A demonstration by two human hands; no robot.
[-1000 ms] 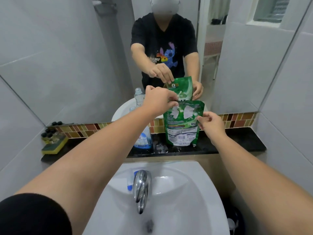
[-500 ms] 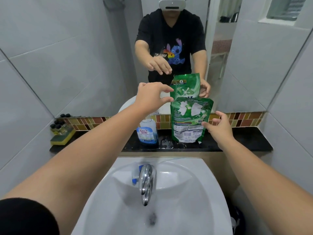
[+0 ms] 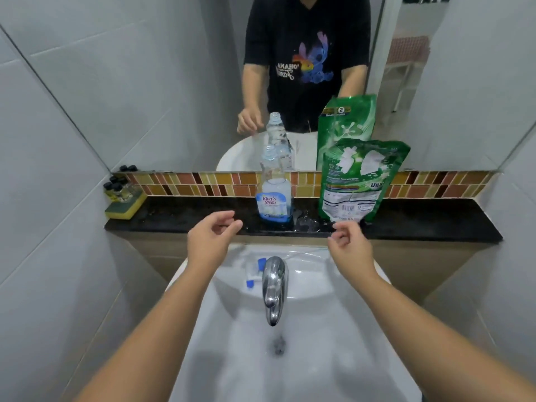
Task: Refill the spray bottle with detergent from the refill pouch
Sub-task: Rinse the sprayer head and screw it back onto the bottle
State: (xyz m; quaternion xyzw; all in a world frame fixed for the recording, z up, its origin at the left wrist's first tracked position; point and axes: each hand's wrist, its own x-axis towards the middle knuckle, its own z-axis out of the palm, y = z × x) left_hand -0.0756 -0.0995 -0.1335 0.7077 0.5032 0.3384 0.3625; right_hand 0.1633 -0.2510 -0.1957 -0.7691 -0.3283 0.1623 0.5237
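Two hands free: my left hand (image 3: 213, 237), right hand (image 3: 348, 242) loosely curled, empty, over sink (image 3: 304, 358). Bottle (image 3: 274, 192) uncapped on ledge (image 3: 179, 217), ready for filling. Pouch (image 3: 359, 181) upright beside, against mirror (image 3: 145, 82).

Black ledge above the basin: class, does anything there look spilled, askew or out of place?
Yes. A wet patch glistens on the black stone ledge, between the uncapped clear spray bottle and the green refill pouch. The pouch sags with a crumpled top.
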